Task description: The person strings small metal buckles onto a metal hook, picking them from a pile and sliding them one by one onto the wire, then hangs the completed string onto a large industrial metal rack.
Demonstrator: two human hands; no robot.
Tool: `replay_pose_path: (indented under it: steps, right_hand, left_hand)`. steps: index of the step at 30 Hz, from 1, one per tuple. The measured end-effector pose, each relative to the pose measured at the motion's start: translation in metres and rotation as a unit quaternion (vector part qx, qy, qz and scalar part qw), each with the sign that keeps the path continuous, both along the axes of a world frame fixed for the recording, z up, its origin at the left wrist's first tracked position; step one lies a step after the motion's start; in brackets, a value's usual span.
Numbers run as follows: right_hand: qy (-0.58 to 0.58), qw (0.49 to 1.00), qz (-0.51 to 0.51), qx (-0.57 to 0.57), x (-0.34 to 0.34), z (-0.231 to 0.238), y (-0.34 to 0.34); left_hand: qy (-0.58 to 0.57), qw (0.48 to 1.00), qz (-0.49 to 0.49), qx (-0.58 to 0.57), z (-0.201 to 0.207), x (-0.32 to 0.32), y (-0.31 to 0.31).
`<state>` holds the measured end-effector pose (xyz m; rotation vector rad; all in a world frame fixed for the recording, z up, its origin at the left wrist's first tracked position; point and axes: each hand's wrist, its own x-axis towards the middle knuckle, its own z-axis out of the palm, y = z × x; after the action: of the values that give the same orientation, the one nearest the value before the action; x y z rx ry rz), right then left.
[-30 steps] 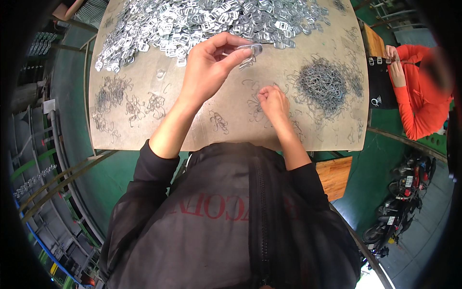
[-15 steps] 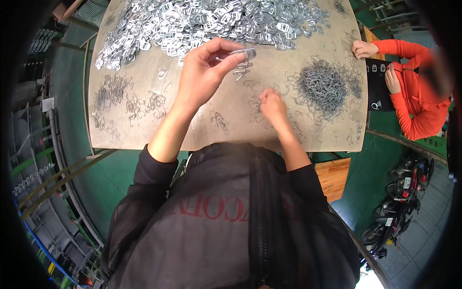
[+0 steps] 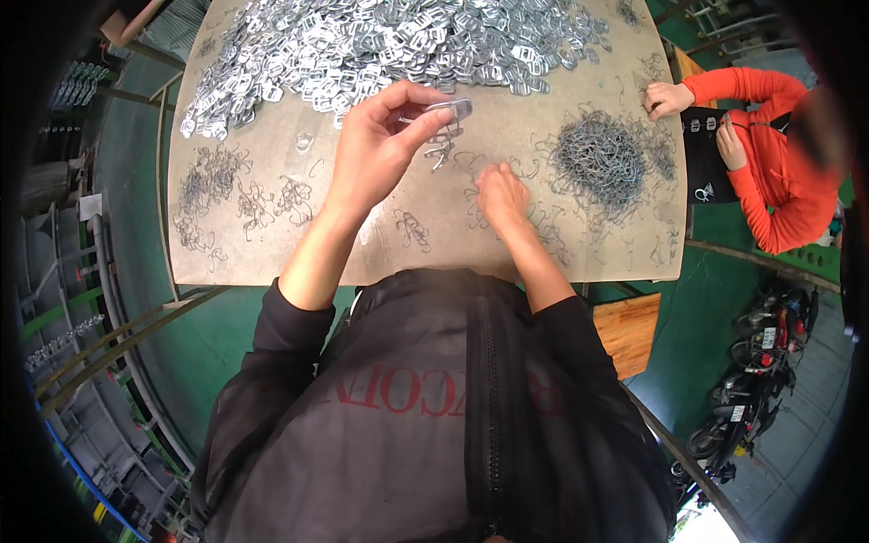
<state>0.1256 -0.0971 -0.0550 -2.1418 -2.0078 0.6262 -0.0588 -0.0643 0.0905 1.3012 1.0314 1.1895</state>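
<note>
Tan tabletop (image 3: pixel 570 97): silvery buckles (image 3: pixel 398 50) heaped along far side; bent wires (image 3: pixel 597 163) piled right, scattered left.

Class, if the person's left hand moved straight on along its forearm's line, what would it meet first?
Probably the pile of silver metal buckles ahead; the left hand's height is unclear, so it might pass above them.

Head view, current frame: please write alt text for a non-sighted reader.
A person's left hand pinches small metal pieces above a tan table; the right hand is left of a tangled mound of wire pieces. Silvery buckle-shaped parts are heaped at the far side, and a co-worker in orange is at the right.
</note>
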Motion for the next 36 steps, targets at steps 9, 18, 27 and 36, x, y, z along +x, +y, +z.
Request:
replay_pose_path:
  steps: [9,18,27,36]
  right_hand:
    - [0.242,0.963,-0.114,-0.021,0.049,-0.001,0.003]
    - [0.445,0.879,-0.167,0.011,0.050,0.076,0.008]
    - [0.629,0.759,-0.079,0.146,-0.008,0.169,0.007]
    - [0.621,0.735,-0.066,0.265,-0.022,0.162,0.005]
  left_hand:
    - [0.011,1.000,0.003,-0.008,-0.003,-0.004,-0.004]
    - [-0.012,1.000,-0.011,-0.002,0.000,0.003,-0.005]
    - [0.055,0.997,0.000,0.050,0.009,0.014,-0.010]
    - [0.084,0.986,0.003,0.143,-0.021,0.011,-0.010]
